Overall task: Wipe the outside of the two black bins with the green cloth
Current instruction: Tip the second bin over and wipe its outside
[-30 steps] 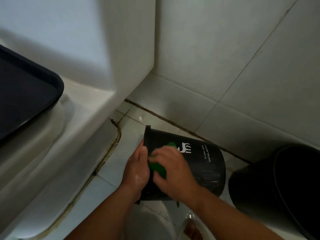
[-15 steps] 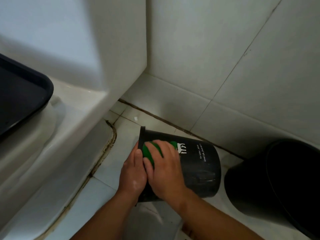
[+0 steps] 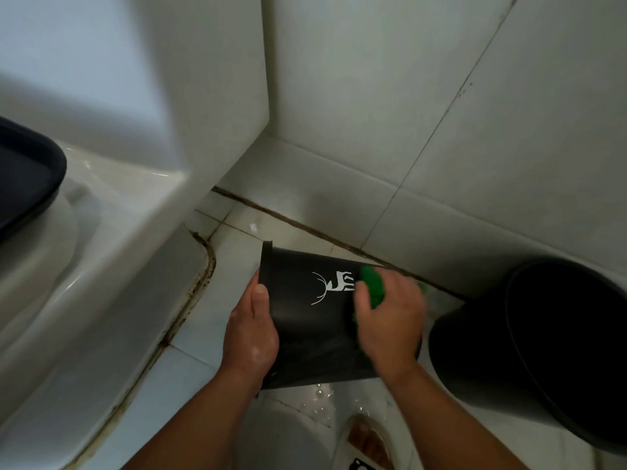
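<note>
The big bin [image 3: 543, 334] waits just beside on the floor [image 3: 190, 385]; the smaller bin [image 3: 312, 330] lies on its side, wall up for wiping. The left hand [image 3: 251, 337], grip clasped on the rim end, steadies it; the right hand [image 3: 390, 323], grip closed round the green cloth [image 3: 371, 283], rubs its wall. The cloth has slid from the rim past the deer print [image 3: 334, 286] towards the base.

Before me the tipped bin [image 3: 305, 327] lies on the floor [image 3: 190, 378]: toilet [image 3: 112, 252] left of it, second bin [image 3: 481, 351] just right, wall [image 3: 441, 113] behind; cloth [image 3: 371, 286] on it under my right hand [image 3: 390, 320].
</note>
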A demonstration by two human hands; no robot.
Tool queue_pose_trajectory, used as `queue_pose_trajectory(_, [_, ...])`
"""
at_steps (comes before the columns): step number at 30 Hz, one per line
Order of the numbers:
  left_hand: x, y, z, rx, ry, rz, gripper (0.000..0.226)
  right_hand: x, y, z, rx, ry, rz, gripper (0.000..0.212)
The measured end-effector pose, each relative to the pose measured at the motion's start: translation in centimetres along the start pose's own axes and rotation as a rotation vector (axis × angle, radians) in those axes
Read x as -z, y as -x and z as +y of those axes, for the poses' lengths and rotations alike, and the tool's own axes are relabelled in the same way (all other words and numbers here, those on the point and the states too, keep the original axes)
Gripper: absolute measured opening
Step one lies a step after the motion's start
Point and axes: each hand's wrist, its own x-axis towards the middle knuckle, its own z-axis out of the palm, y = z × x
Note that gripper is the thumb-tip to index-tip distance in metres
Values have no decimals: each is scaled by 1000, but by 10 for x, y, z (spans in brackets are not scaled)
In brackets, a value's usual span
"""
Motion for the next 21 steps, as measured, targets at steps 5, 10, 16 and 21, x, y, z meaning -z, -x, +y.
queue_pose_trajectory(5, [6, -6, 2, 20, 2, -3, 43, -23, 49, -56, 477, -77, -226, 46])
queue_pose_trajectory(10, [4, -6, 7, 17, 2, -7, 41, -4, 28, 9, 327, -6, -129, 48])
queue_pose_trajectory(16, [2, -6, 8, 9, -15, -16, 45, 30, 8, 58, -12, -27, -87, 43])
queue_pose_trajectory(21, [3, -3, 8, -49, -47, -33, 41, 56, -9, 41, -24, -61, -34, 41])
